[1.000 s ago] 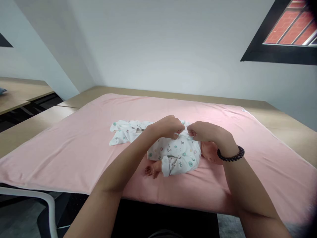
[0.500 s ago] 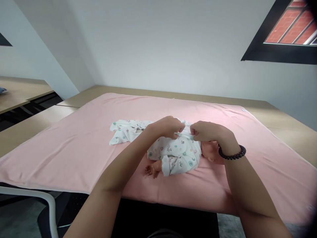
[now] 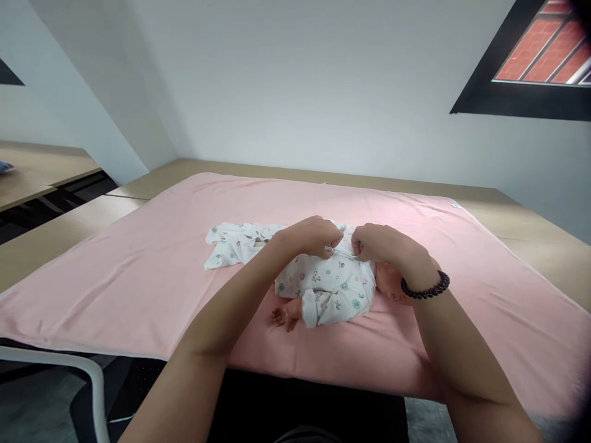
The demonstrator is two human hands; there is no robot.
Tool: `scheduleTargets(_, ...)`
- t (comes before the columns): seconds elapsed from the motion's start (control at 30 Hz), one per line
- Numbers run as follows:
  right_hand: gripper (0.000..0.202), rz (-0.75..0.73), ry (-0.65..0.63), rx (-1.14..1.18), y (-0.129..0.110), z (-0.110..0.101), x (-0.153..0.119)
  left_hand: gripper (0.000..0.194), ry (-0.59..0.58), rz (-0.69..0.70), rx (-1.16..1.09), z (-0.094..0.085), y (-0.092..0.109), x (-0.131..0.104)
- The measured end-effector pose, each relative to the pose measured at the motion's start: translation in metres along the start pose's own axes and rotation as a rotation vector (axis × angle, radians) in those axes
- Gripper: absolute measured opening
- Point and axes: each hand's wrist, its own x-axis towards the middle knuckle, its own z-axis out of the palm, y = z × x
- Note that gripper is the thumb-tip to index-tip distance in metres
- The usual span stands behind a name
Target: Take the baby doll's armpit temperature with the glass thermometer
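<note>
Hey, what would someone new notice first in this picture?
A baby doll in a white printed romper lies on its side in the middle of a pink blanket. Above it, the left hand and right hand meet, pinching the romper's edge. A dark bead bracelet rings the right wrist.

Wooden table (image 3: 69, 237) under pink blanket (image 3: 152, 258); dressed doll (image 3: 330, 289) lying on blanket
</note>
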Motion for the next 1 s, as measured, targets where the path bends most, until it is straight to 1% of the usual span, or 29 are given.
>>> scheduleTargets(0.17,0.013,0.025,-0.052,0.054,0.0,-0.001,-0.005,0.007,0.002,-0.003,-0.003,0.001,-0.001,0.001)
scheduleTargets(0.33,0.013,-0.077,-0.111,0.1,0.002,-0.006,-0.011,0.007,0.001,0.0,0.005,0.001,0.0,0.0)
scheduleTargets(0.43,0.009,-0.141,-0.091,0.115,0.006,-0.011,-0.018,0.007,0.004,0.002,0.008,0.0,0.0,0.0)
scheduleTargets(0.53,0.006,-0.214,-0.031,0.156,0.011,-0.014,-0.026,0.008,0.015,0.007,0.0,-0.001,-0.001,0.0)
scheduleTargets(0.63,0.004,-0.27,-0.019,0.2,0.014,-0.016,-0.031,0.008,0.036,0.023,-0.008,-0.002,-0.002,-0.001)
scheduleTargets(1.0,0.004,-0.278,-0.044,0.183,0.01,-0.015,-0.029,0.013,0.063,0.037,0.044,-0.004,0.0,-0.001)
